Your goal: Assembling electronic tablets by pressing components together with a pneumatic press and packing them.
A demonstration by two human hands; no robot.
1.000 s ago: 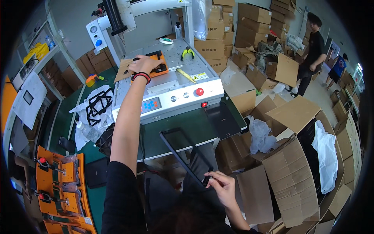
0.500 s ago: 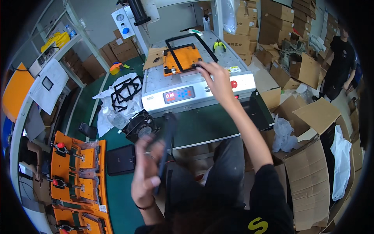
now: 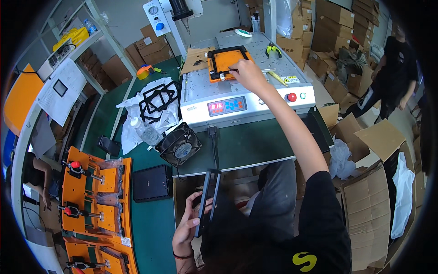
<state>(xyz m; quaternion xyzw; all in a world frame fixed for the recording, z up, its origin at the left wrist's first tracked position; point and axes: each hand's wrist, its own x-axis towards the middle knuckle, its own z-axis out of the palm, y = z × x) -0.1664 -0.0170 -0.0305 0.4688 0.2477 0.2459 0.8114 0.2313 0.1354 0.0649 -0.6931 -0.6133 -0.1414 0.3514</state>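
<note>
1. The green counter (image 3: 255,146) in front of me carries a white machine (image 3: 246,98) along its far edge.
2. Near the counter's front edge, left of the machine's cable, a black fan (image 3: 179,146) lies tilted.
3. Toward the left edge sit a clear plastic bottle (image 3: 145,132) and white plastic sheeting (image 3: 137,102) with black frames (image 3: 157,98) piled on it.
4. A black tablet-like slab (image 3: 152,182) lies at the front left, beside orange clamp jigs (image 3: 96,192).

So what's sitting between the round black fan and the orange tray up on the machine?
In the head view, between the fan and the orange tray is the machine's sloped front panel, with its small display and blue buttons.
</note>
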